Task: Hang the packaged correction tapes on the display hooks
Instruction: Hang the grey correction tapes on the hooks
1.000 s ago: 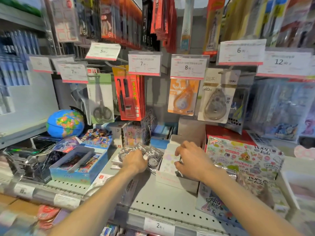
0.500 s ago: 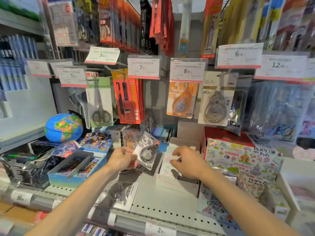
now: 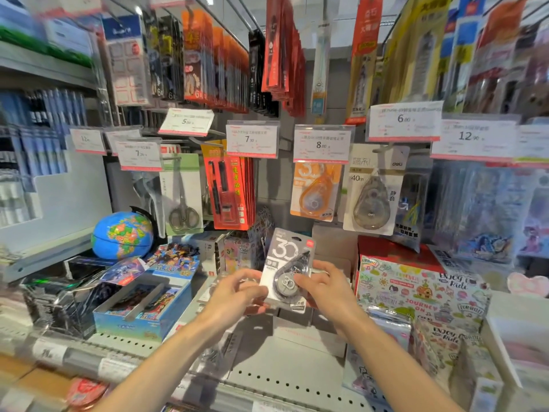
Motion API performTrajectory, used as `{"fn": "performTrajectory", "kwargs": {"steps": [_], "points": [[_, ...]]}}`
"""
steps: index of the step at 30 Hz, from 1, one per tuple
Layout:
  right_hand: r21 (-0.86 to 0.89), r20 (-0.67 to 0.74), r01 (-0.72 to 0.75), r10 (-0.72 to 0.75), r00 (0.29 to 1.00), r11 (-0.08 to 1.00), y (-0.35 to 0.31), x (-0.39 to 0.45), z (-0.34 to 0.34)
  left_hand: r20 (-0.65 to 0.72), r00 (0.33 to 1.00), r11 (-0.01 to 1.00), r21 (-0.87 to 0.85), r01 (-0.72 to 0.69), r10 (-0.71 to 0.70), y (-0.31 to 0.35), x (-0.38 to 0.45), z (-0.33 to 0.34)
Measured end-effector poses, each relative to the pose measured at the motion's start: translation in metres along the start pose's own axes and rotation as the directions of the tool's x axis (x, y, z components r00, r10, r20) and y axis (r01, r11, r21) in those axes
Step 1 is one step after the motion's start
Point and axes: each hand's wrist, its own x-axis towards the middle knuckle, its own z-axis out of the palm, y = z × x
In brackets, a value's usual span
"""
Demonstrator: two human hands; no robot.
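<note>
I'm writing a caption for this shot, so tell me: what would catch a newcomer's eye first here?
First, the grey packaged correction tape marked 30, held upright at centre by the left hand and right hand above the shelf. Next, the bright blue globe at left, and the row of price tags above hanging orange and beige correction tapes.

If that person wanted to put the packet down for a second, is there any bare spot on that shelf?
Yes: the bare perforated shelf below both hands, between the blue card box on the left and the doodle-print boxes on the right. Everywhere else is crowded: the globe and small boxes fill the back, and hanging packs leave little room around the hooks above.
</note>
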Motion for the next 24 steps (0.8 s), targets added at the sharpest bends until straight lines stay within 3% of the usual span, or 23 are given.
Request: {"fn": "performTrajectory", "kwargs": {"steps": [3,7,15,24], "points": [[0.023,0.034,0.044,-0.045,0.998,0.999,0.002,-0.007,-0.006,-0.069,0.995,0.992,0.104,-0.066,0.073,0.006,-0.005,0.004],[0.038,0.109,0.097,-0.101,0.989,0.995,0.0,-0.011,-0.002,-0.123,0.982,0.985,0.112,-0.129,0.142,0.016,-0.005,-0.002],[-0.101,0.13,0.164,-0.15,0.98,0.981,-0.012,0.004,0.042,-0.007,0.98,0.98,0.007,-0.201,0.201,0.021,0.024,-0.058],[-0.134,0.021,0.154,-0.152,0.988,0.979,-0.041,0.028,0.123,0.124,0.964,0.971,-0.058,-0.231,0.236,0.03,0.067,-0.148]]}}
